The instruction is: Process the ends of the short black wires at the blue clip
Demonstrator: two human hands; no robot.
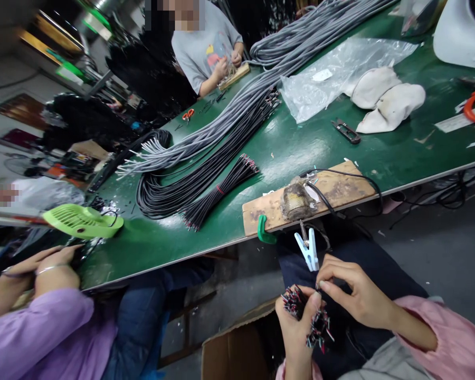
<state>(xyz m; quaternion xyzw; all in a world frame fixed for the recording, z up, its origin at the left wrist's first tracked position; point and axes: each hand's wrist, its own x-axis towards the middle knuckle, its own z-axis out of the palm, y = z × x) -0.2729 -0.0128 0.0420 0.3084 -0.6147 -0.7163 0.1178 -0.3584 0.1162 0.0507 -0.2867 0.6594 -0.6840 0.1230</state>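
My left hand [296,330] is wrapped around a bunch of thin black cables [294,302], whose red, white and dark wire ends fan out on both sides of the thumb. Close to that thumb, my right hand [354,293] pinches a wire end, mostly hidden by the fingertips. Just above the hands, a light blue clothespin [309,250] is clipped to a metal tip sticking out over the table edge. This tip comes from a worn, wrapped block [296,200] on a wooden board [261,211], which a green clamp [265,230] holds to the table.
A tied black cable bundle [221,190], longer black cables [170,195] and grey cables [221,116] lie on the green table [206,248]. Thread snips [346,131], white gloves [391,97] and a plastic bag [328,79] lie behind. Co-workers sit left and opposite. A cardboard box [233,348] stands below.
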